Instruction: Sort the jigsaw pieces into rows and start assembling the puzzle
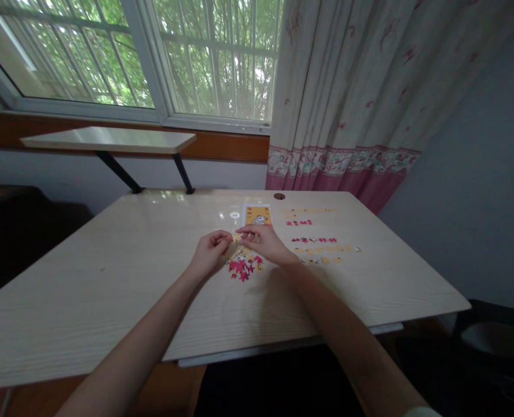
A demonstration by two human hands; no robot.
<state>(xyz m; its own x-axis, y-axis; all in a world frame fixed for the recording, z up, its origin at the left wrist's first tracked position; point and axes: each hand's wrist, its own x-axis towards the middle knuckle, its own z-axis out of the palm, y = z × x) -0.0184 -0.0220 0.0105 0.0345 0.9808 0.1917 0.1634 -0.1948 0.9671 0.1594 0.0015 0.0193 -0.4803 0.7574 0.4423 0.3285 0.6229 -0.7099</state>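
Observation:
My left hand (213, 248) and my right hand (263, 242) meet over the middle of the table, both with fingers pinched. Between their fingertips shows a small yellow puzzle piece (237, 237), gripped from both sides. Just below the hands lies a loose pile of puzzle pieces (242, 267), red, yellow and white. Behind my right hand a picture card (257, 214) with a yellow ground and a white figure lies flat, its lower part hidden by that hand.
Rows of yellow and red puzzle pieces (322, 250) lie spread to the right. The wooden table (109, 289) has a round cable hole (279, 196) near its back edge. A raised shelf (109, 139) stands at the back left; a curtain (339, 116) hangs behind.

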